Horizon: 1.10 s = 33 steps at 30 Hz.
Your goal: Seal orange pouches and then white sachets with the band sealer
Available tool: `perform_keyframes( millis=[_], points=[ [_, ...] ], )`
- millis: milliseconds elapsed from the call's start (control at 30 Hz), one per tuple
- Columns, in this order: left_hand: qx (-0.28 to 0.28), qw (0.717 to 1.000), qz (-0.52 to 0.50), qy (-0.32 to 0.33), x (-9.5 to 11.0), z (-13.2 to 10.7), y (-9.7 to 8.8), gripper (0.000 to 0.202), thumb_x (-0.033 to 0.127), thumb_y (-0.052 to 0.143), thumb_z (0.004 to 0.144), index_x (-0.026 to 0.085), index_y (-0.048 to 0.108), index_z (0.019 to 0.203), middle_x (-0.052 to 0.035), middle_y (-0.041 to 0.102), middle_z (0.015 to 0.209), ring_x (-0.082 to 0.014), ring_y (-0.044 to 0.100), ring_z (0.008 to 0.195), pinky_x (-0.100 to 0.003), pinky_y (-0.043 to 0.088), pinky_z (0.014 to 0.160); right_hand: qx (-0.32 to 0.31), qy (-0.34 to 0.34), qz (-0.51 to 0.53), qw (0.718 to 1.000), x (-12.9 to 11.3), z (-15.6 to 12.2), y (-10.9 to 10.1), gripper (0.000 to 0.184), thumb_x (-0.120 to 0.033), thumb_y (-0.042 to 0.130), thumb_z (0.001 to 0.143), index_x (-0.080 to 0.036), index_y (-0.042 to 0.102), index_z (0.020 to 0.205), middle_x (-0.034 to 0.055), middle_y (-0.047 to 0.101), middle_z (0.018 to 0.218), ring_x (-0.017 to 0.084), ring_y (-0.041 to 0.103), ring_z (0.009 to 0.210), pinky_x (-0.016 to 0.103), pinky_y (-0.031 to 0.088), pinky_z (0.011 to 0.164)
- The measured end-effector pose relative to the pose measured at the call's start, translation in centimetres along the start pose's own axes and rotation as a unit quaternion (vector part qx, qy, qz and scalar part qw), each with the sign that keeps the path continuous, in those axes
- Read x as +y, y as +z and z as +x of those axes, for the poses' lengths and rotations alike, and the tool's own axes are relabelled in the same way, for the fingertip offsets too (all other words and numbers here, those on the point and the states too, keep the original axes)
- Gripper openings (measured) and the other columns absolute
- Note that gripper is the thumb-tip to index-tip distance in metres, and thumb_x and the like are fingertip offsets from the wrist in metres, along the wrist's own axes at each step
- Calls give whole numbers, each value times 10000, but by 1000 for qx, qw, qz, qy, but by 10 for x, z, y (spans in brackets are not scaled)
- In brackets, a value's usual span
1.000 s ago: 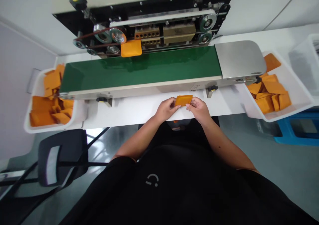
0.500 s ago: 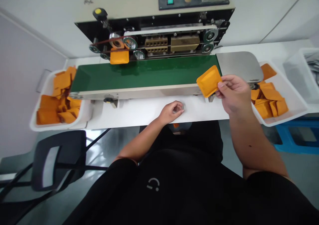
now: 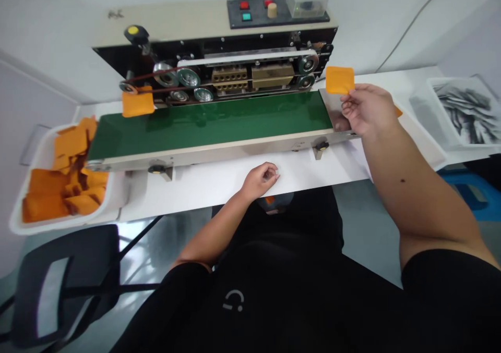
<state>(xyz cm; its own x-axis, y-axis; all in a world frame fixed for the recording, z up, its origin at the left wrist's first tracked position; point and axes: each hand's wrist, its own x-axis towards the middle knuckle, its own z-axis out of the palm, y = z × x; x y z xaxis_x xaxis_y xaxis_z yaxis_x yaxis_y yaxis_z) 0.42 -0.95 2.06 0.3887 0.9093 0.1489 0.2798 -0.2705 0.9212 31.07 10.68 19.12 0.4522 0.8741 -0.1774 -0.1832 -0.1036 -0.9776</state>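
My right hand (image 3: 366, 110) pinches an orange pouch (image 3: 340, 80) by its lower edge and holds it upright at the right end of the sealing machine (image 3: 219, 56), above the steel plate beside the green belt (image 3: 211, 123). My left hand (image 3: 260, 180) rests on the white table edge (image 3: 211, 183), fingers loosely curled with nothing seen in them. A second orange pouch (image 3: 136, 104) hangs at the machine's left end, just leaving the rollers.
A white tray (image 3: 105, 207) at the left holds several orange pouches. A clear bin (image 3: 430, 110) at the right holds dark grey packets. A black chair (image 3: 58, 285) stands at lower left, a blue crate (image 3: 469, 194) at lower right.
My right hand lifted the orange pouch from the belt's near right edge up to the machine's right end. The pouch in the machine travelled left. My left hand stayed on the table.
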Motion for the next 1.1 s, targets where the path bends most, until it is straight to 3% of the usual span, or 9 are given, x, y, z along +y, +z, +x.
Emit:
perform_keyframes(
  millis=[200,467,633,733,833,900,1000,1067,1100],
  points=[
    [-5,1000,6,-2,-2,-1,0,224,369,682,939,210,657,1095,-47,746,927,-165,707,841,-309,564,808,-19,16,-39,999,1,13,15,219,53,481,993,-132,598,984,15,647,632,64,520,531,201,404,558],
    [-5,1000,10,1,1,-1,0,218,372,678,943,216,655,1092,-44,742,922,-166,704,830,-310,561,802,-27,40,-70,996,-2,8,48,204,56,516,988,-118,595,920,27,641,626,60,493,528,182,409,532],
    [1,1000,12,9,2,0,-1,207,360,685,943,211,656,1083,-40,735,910,-160,700,818,-302,562,797,-105,49,-55,992,1,1,58,97,-57,651,963,-149,622,956,37,696,721,74,557,553,183,501,522],
    [4,1000,15,10,2,0,-2,202,348,690,937,207,660,1079,-40,734,903,-161,706,817,-293,561,787,-103,23,-65,992,2,-13,51,43,-131,656,970,-162,630,984,28,710,775,69,544,513,184,494,497],
    [6,1000,18,8,1,-1,-3,200,335,693,932,208,664,1084,-40,739,904,-162,709,817,-290,562,789,-49,-41,-61,996,5,-25,25,35,-154,606,984,-181,611,1006,-1,682,757,76,532,483,180,404,443],
    [8,1000,17,5,-1,0,-3,204,336,690,934,209,665,1091,-40,741,905,-162,707,814,-291,562,793,0,-102,-53,993,7,-22,-5,78,-130,583,971,-194,606,1010,-20,652,721,76,509,470,186,343,429],
    [9,1000,18,2,-3,1,-2,203,345,686,936,211,669,1088,-38,742,898,-164,706,815,-292,560,794,129,-188,-66,972,4,0,-67,228,-16,481,937,-183,609,1026,-37,594,666,69,464,448,210,289,440],
    [9,1000,23,2,-3,2,-2,201,348,686,934,212,673,1082,-37,740,895,-166,705,817,-291,559,789,213,-200,-136,947,0,18,-113,318,26,439,927,-146,632,1112,-16,615,706,55,462,460,221,298,473],
    [8,1000,26,3,-3,2,-1,200,347,686,933,212,674,1080,-36,739,893,-167,704,816,-290,558,785,224,-187,-202,935,-2,26,-134,321,8,473,936,-126,650,1167,17,661,775,46,478,486,225,317,499]
  ],
)
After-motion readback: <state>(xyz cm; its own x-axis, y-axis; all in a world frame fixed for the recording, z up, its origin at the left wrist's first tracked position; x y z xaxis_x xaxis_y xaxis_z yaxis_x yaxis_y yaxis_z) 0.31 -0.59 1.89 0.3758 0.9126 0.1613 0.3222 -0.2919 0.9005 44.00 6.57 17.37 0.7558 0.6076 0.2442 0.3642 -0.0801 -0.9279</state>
